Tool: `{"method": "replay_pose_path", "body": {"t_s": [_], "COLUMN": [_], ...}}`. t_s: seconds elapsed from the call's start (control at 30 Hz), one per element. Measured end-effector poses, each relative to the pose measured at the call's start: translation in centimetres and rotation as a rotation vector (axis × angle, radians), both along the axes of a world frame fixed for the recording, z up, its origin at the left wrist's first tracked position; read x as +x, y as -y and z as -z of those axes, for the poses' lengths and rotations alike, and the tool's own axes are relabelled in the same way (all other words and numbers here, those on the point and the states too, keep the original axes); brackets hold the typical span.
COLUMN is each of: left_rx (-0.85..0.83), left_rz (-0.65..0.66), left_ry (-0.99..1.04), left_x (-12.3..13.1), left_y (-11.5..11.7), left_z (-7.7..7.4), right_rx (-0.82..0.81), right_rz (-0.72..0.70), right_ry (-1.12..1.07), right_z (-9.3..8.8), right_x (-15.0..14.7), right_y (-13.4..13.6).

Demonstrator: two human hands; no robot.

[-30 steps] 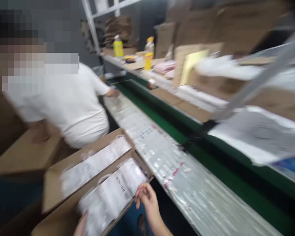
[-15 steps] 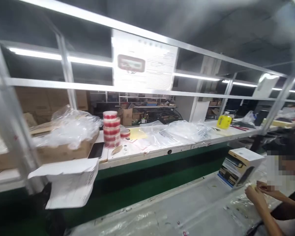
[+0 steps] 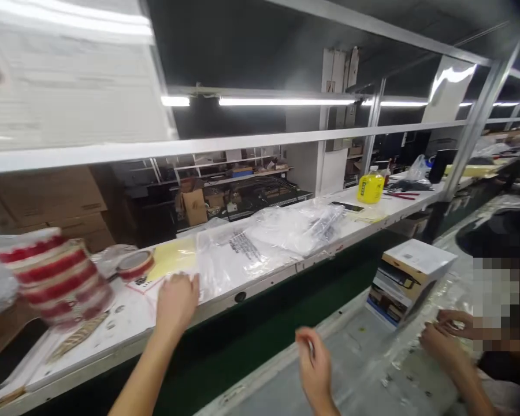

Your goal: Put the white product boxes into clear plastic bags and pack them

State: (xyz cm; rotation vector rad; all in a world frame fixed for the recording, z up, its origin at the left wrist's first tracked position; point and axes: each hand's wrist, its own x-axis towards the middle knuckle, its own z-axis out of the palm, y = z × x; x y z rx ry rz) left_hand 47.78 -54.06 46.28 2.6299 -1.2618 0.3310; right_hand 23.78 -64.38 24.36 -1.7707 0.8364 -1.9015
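My left hand (image 3: 176, 300) reaches onto the white shelf (image 3: 125, 329), its knuckles toward me and its fingers curled down at the edge of a pile of clear plastic bags (image 3: 260, 245). Whether it grips anything I cannot make out. A yellow sheet (image 3: 173, 260) and a roll of red and white tape (image 3: 134, 264) lie just beyond it. My right hand (image 3: 315, 364) hangs in the air over the lower plastic-covered table (image 3: 364, 370), blurred, its fingers loosely bent.
A stack of red and white tape rolls (image 3: 52, 277) stands at the left of the shelf. A yellow bottle (image 3: 370, 188) sits further right. Another person's hands (image 3: 442, 335) work beside a white box (image 3: 409, 280) on the lower table.
The view has swung further right along the shelf. Both my hands have come into view, the left reaching up onto the shelf by the plastic bags.
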Motion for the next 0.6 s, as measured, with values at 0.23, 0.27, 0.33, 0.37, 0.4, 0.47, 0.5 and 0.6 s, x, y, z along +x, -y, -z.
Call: {"method": "replay_pose_path", "body": {"t_s": [0.23, 0.27, 0.33, 0.37, 0.4, 0.47, 0.5, 0.6], "left_rx": [0.147, 0.122, 0.026, -0.037, -0.102, -0.212, -0.265, -0.422], "left_rz": [-0.138, -0.129, -0.14, -0.153, -0.171, -0.22, -0.237, -0.184], "left_ry": [0.035, 0.068, 0.143, 0.177, 0.21, 0.286, 0.344, 0.551], "left_x": [3.7, 3.6, 3.2, 2.9, 2.5, 1.7, 1.3, 0.3], "left_y": [5.8, 5.5, 4.7, 4.2, 3.6, 1.8, 0.7, -3.2], "left_z": [1.8, 1.2, -0.6, -1.6, -2.6, -4.2, -4.6, -4.5], "right_rx": [-0.388, -0.37, -0.274, -0.21, -0.145, -0.024, 0.021, 0.113], "right_rz": [0.073, 0.063, 0.066, 0.084, 0.101, 0.097, 0.068, -0.059], "right_ry": [-0.416, -0.549, -0.826, -0.94, -1.026, -1.117, -1.137, -1.155], "right_z": [-12.9, -13.9, -15.1, -15.5, -15.8, -16.4, -16.8, -17.6], "right_x": [2.9, 3.4, 4.4, 4.8, 5.0, 5.2, 5.1, 4.6], "right_y": [16.1, 17.3, 18.6, 18.9, 19.2, 19.7, 20.1, 22.0]}}
